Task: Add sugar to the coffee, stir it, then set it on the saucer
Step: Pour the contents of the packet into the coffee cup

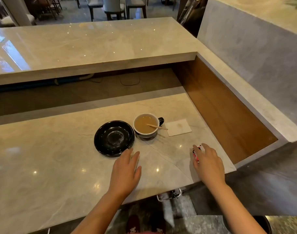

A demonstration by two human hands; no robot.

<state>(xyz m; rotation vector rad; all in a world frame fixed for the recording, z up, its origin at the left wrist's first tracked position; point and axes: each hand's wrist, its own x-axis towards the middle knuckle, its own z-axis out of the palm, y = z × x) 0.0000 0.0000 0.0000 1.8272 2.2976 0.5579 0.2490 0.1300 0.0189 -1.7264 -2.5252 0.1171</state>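
Note:
A black cup (146, 126) of milky coffee stands on the marble counter, its handle pointing right. A wooden stir stick (157, 127) leans in it, over the right rim. Just left of the cup, apart from it, lies an empty black saucer (114, 138). My left hand (125, 169) rests flat on the counter near the saucer's front edge, fingers apart, holding nothing. My right hand (207, 163) lies over a red, white and black sugar packet (196, 153) near the counter's right edge; the packet is mostly hidden, and I cannot see whether the fingers grip it.
A white paper napkin (179, 127) lies right of the cup. A raised marble bar top (93, 46) runs across the back, above a dark recess. A wooden side panel (225, 112) walls the right. The counter's front edge (161, 191) is close to me.

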